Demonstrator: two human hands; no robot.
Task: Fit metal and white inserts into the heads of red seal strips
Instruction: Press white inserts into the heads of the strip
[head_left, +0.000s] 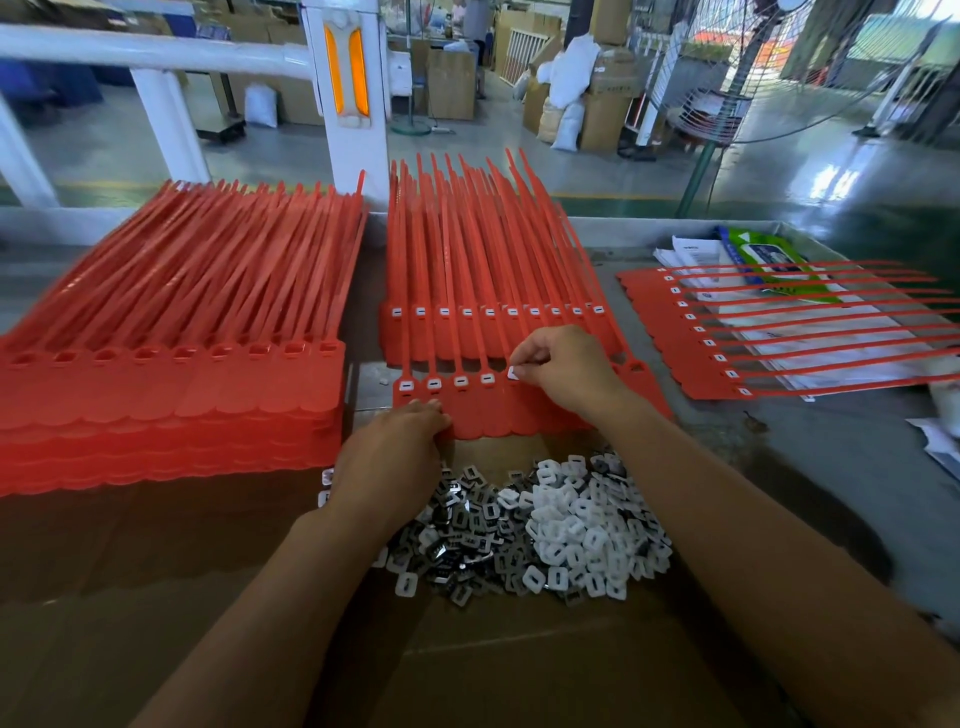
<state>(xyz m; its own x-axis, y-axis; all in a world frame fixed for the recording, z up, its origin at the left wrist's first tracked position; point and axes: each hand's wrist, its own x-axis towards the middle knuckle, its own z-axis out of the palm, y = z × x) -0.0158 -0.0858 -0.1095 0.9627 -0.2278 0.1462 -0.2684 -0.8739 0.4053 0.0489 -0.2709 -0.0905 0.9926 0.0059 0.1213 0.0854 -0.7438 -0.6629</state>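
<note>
A row of joined red seal strips (467, 410) lies in front of me, several of its heads filled with white inserts. My right hand (561, 369) pinches a white insert (513, 373) over the fifth head from the left. My left hand (400, 447) rests with straight fingers on the near edge of that row. A mixed heap of metal inserts (457, 530) and white inserts (576, 525) sits on brown cardboard (156, 597) between my forearms.
A thick stack of unfilled red strips (171, 374) fills the left. A filled stack (493, 332) lies behind the working row. Another filled row (727, 338) lies at right over papers and a green packet (769, 260). White posts stand behind.
</note>
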